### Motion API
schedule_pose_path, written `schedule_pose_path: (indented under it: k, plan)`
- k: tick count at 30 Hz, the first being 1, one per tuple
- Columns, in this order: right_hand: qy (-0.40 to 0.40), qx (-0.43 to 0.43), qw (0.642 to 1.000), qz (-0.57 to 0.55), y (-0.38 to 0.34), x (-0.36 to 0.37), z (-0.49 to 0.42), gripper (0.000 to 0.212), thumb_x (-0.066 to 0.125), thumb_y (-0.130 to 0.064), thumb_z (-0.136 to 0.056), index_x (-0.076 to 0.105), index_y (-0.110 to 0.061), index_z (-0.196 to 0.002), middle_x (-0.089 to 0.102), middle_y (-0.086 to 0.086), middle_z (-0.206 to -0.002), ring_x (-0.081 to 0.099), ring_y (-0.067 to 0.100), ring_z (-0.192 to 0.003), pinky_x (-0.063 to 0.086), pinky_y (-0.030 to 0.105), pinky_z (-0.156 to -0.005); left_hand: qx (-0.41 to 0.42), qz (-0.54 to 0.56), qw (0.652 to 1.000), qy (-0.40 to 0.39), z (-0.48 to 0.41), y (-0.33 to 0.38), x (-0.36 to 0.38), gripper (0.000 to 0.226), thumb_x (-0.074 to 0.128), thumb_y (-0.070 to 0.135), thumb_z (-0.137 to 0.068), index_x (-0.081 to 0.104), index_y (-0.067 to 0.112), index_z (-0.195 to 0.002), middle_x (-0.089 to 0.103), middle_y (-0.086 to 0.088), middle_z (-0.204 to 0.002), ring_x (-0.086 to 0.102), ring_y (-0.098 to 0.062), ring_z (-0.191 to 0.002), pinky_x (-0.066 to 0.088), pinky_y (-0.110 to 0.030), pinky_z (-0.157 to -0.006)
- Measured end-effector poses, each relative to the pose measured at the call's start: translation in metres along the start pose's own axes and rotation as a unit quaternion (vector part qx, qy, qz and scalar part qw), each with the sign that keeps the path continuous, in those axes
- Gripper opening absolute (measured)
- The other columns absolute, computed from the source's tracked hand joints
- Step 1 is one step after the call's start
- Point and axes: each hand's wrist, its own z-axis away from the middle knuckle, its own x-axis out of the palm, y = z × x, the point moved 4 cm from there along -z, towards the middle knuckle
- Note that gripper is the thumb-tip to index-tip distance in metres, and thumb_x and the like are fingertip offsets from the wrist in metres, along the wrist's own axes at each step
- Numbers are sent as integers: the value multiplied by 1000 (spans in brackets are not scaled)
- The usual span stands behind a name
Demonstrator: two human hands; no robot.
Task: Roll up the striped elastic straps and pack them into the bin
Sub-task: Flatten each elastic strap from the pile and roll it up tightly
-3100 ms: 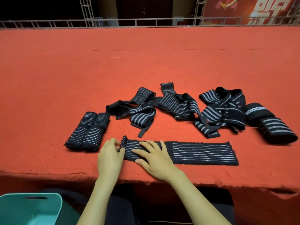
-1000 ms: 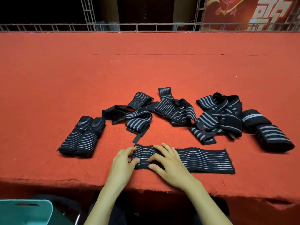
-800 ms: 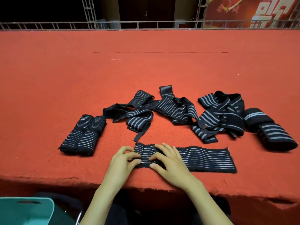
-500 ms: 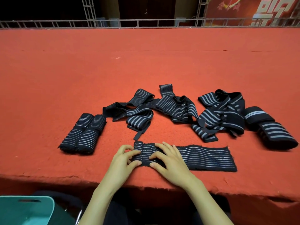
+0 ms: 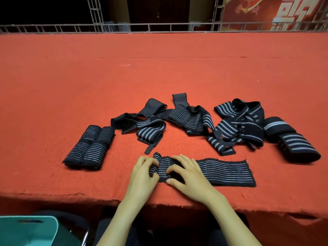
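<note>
Red felt table (image 5: 159, 77) fills the view, and right at its near edge lies the striped strap (image 5: 221, 170), flat and stretched out to the right, its left end wound into a small tight roll (image 5: 155, 164). The left hand (image 5: 142, 174) curls round that roll, thumb and fingers pinching it; the right hand (image 5: 190, 176) sits spread just beside it, arched fingertips pressing down on the strap, gripping nothing. Off to the left, two finished rolls (image 5: 88, 148) lie side by side, touching. Behind the hands sprawls a tangle of unrolled straps (image 5: 186, 118), with a second tangle (image 5: 237, 125) of broader stripes to its right; further right, two wide looped bands (image 5: 291, 139) rest against each other. The teal bin (image 5: 26, 229) sits below the table edge at lower left, well apart from the strap. Far back run a metal railing (image 5: 159, 27) and a red banner (image 5: 284, 13) with big white characters, cut off by the frame and not readable.
</note>
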Motion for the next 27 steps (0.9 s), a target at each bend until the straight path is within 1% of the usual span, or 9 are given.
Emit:
schedule_pose_path:
  k: [5,9,13,15,17,21,23,25,27]
  plan:
    - [0,2,1000,-1,5,0,5,34,53,-50,-91,52,-41,-124,23,-13,-152,4,9,-145,-5,39,-118,49,-74,996,0,6,9,14,36,59,3,-82,63,16,-115,50,5,-122,45,-16,-108,32,-20,-92]
    - [4,5,1000,-1,12,0,9,45,45,-59,-86,48,-44,-129,24,-12,-153,5,9,-145,-4,38,-117,68,-108,992,-7,7,16,17,34,55,8,-90,61,12,-123,48,-1,-128,44,-21,-110,38,-29,-96]
    - [20,24,1000,2,23,-5,14,59,34,-68,-78,48,-44,-130,27,-12,-151,11,10,-144,2,40,-120,102,-117,987,-39,12,19,23,35,51,17,-95,55,15,-130,46,1,-133,42,-21,-110,41,-33,-99]
    - [28,37,999,-7,29,-7,19,63,31,-71,-76,49,-44,-130,29,-12,-149,13,9,-143,4,40,-120,105,-82,989,-64,12,23,25,39,47,20,-97,48,16,-136,46,7,-135,38,-15,-114,32,-23,-103]
    - [29,48,998,-9,33,-8,22,63,30,-71,-76,48,-44,-130,30,-13,-148,14,9,-143,4,39,-120,79,-40,993,-79,7,23,23,41,46,20,-98,45,16,-138,47,11,-134,37,-11,-119,19,-9,-98]
    - [30,56,998,2,35,-9,28,65,27,-72,-76,47,-44,-131,30,-15,-147,14,8,-143,2,39,-120,11,41,997,-64,-3,14,17,32,64,4,-85,64,16,-114,55,7,-115,51,-7,-98,35,-7,-81]
    - [31,60,998,1,36,-10,31,65,25,-72,-76,48,-44,-130,29,-15,-148,12,9,-144,-1,37,-120,-35,48,997,-56,-3,10,18,36,68,8,-82,60,17,-117,46,8,-112,48,-8,-97,42,-17,-87]
    - [34,63,997,0,36,-10,33,63,24,-71,-77,50,-42,-127,30,-13,-149,12,11,-144,2,39,-120,-62,26,996,-54,-2,8,23,40,67,16,-84,54,20,-121,43,7,-112,47,-15,-108,42,-33,-98]
    - [39,62,997,12,37,-10,33,62,22,-70,-78,54,-39,-121,31,-11,-149,14,13,-145,9,44,-119,-74,15,995,-59,-1,9,25,40,64,22,-87,49,22,-124,46,3,-117,46,-19,-114,39,-37,-101]
